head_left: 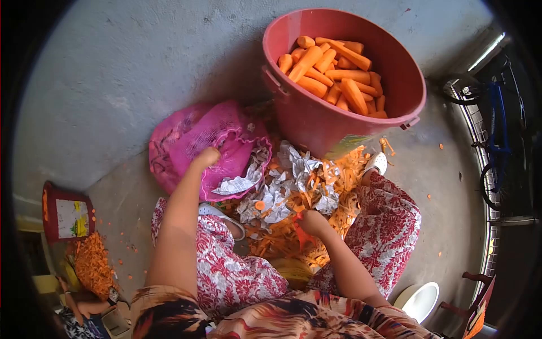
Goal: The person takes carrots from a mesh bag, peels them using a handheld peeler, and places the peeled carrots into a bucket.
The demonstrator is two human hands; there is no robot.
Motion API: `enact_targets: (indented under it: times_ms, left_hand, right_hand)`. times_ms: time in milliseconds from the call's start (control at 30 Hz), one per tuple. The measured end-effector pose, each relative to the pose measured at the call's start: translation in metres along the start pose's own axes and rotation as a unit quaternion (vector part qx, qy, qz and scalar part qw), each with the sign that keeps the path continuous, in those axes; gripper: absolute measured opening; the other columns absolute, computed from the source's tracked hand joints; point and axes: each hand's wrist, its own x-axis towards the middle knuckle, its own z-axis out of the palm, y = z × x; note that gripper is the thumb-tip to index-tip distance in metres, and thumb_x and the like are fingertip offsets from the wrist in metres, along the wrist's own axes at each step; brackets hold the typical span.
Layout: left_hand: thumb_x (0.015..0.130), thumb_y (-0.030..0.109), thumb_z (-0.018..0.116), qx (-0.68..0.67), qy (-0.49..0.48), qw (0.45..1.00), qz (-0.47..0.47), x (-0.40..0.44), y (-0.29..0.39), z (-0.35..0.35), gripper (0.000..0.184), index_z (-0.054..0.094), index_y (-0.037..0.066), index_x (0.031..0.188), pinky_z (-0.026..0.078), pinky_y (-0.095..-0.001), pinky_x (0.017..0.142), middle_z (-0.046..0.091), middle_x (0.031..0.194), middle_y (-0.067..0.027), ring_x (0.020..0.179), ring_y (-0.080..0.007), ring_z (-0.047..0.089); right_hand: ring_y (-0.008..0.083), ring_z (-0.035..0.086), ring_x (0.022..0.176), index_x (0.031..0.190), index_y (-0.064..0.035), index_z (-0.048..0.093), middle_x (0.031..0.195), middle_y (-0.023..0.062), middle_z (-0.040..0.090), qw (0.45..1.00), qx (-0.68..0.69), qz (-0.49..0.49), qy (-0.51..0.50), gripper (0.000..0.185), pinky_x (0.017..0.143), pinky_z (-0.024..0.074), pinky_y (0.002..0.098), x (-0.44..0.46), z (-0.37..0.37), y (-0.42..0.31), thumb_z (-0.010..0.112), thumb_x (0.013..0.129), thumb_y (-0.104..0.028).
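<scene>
My left hand [209,156] is closed on the pink mesh sack [186,133], which slumps against the wall with its mouth facing right. Crumpled paper [240,183] shows in the sack's opening. Over the heap of carrot peelings [339,212] between my feet, my right hand [312,223] is closed around a red-orange tool [304,236], perhaps a peeler; its shape is partly hidden. More crumpled paper [271,200] lies on the peelings between the two hands. Beyond them stands a large red tub [322,127] holding many peeled carrots [339,73].
At the far left are a red bucket [63,212], another heap of peelings [95,265] and part of another person [79,308]. A white basin [419,300] sits at the lower right. A blue bicycle [497,124] stands by the right-hand grille. Carrot scraps dot the floor.
</scene>
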Motion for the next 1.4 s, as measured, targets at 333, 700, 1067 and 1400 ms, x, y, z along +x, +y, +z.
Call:
enact_targets:
  times_ms: [333, 700, 1067, 1400]
  left_hand:
    - [0.073, 0.022, 0.048, 0.176, 0.309, 0.925, -0.132, 0.017, -0.008, -0.073, 0.036, 0.054, -0.004, 0.098, 0.036, -0.0418, 0.086, 0.052, 0.098, -0.0272, 0.096, -0.0385, 0.049]
    - [0.071, 0.018, 0.051, 0.301, 0.336, 0.879, -0.156, 0.046, -0.027, -0.102, 0.029, 0.054, 0.005, 0.097, 0.042, -0.0439, 0.077, 0.056, 0.094, -0.0198, 0.088, -0.0359, 0.054]
    - [0.082, 0.023, 0.040, 0.427, 0.217, 0.867, -0.137, 0.084, -0.088, -0.063, 0.025, 0.055, 0.016, 0.101, 0.046, -0.0398, 0.069, 0.059, 0.092, -0.0136, 0.081, -0.0293, 0.059]
    - [0.077, 0.030, 0.048, 0.537, 0.300, 0.788, 0.003, 0.125, -0.144, -0.066, 0.024, 0.062, 0.011, 0.079, 0.045, -0.0390, 0.064, 0.061, 0.079, -0.0105, 0.070, -0.0256, 0.059]
  right_hand:
    - [0.0378, 0.053, 0.075, 0.082, -0.0019, 0.051, 0.075, 0.0217, 0.056, 0.996, 0.058, 0.054, -0.050, 0.025, 0.063, 0.0408, 0.0432, 0.011, -0.012, -0.035, 0.055, 0.074, -0.026]
    - [0.0390, 0.053, 0.070, 0.080, -0.0001, 0.051, 0.071, 0.0224, 0.056, 0.992, 0.084, 0.066, -0.062, 0.022, 0.061, 0.0416, 0.0433, 0.028, 0.000, -0.043, 0.051, 0.075, -0.021]
    - [0.0398, 0.053, 0.068, 0.078, -0.0007, 0.050, 0.068, 0.0231, 0.055, 0.991, 0.090, 0.081, -0.065, 0.027, 0.059, 0.0408, 0.0442, 0.033, -0.010, -0.054, 0.052, 0.077, -0.027]
    - [0.0390, 0.053, 0.066, 0.078, -0.0024, 0.050, 0.066, 0.0221, 0.055, 0.992, 0.063, 0.090, -0.069, 0.025, 0.058, 0.0412, 0.0447, 0.033, -0.001, -0.051, 0.052, 0.077, -0.028]
